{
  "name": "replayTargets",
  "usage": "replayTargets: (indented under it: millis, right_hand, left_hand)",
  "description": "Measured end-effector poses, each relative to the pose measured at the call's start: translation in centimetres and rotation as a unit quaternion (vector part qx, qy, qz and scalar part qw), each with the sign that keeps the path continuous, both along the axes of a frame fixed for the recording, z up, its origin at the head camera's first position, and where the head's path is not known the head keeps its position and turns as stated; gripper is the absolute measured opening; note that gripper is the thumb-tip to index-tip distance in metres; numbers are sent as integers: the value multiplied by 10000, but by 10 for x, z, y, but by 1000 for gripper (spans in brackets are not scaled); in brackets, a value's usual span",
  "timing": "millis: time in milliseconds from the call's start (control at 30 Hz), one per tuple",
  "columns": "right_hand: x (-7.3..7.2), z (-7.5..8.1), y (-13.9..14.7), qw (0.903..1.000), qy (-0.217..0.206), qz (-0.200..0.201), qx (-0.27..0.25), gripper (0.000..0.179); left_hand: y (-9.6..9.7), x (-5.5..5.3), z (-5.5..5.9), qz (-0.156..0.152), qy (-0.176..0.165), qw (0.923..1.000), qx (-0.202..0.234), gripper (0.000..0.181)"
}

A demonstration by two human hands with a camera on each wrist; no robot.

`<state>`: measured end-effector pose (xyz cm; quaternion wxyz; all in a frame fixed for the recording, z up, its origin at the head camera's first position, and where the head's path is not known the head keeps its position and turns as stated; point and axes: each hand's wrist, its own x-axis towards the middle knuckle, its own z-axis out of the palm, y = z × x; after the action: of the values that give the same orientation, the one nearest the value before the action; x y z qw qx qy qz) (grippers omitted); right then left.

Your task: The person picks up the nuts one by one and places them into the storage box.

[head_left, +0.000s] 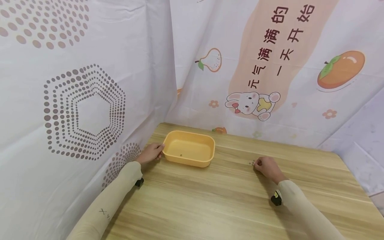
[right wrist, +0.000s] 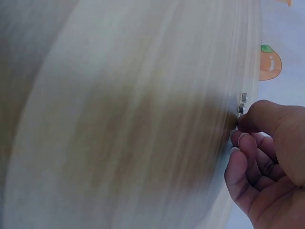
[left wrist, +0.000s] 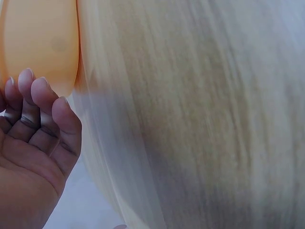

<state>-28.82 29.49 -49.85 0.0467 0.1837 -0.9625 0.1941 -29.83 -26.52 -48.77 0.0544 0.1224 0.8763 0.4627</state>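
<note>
My left hand (head_left: pixel 152 152) grips the left end of a yellow plastic basin (head_left: pixel 187 160), its fingers (left wrist: pixel 40 90) curled at the end wall in the left wrist view. One small nut (head_left: pixel 181 155) lies on the basin floor near the front wall. Right of the basin, several small metal nuts (head_left: pixel 251 163) lie in a loose group on the table. My right hand (head_left: pixel 268 167) is down at this group, thumb and forefinger pinching a small nut at the tabletop, mostly hidden by the fingertips. Two silvery nuts (right wrist: pixel 243 102) sit just beyond the thumb in the right wrist view.
The wood-grain table (head_left: pixel 210 200) runs to a printed white curtain (head_left: pixel 204 100) behind it. Another white curtain (head_left: pixel 90 186) with brown dots hangs close along the left side, beside my left arm. Dark wrist cameras sit under both sleeves.
</note>
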Motion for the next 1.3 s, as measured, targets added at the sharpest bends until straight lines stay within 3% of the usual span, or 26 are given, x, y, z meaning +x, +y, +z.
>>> replayTargets:
  millis: [367,1300]
  right_hand:
    - [3,-3,2,9996,-160,-159,-187,11]
    - [8,5,-3,9991,206,-168,-320,10]
  left_hand:
    - [0,0,0,64,-74,9999,-87,37]
    - [2,2,4,127,-177,9998,20,38]
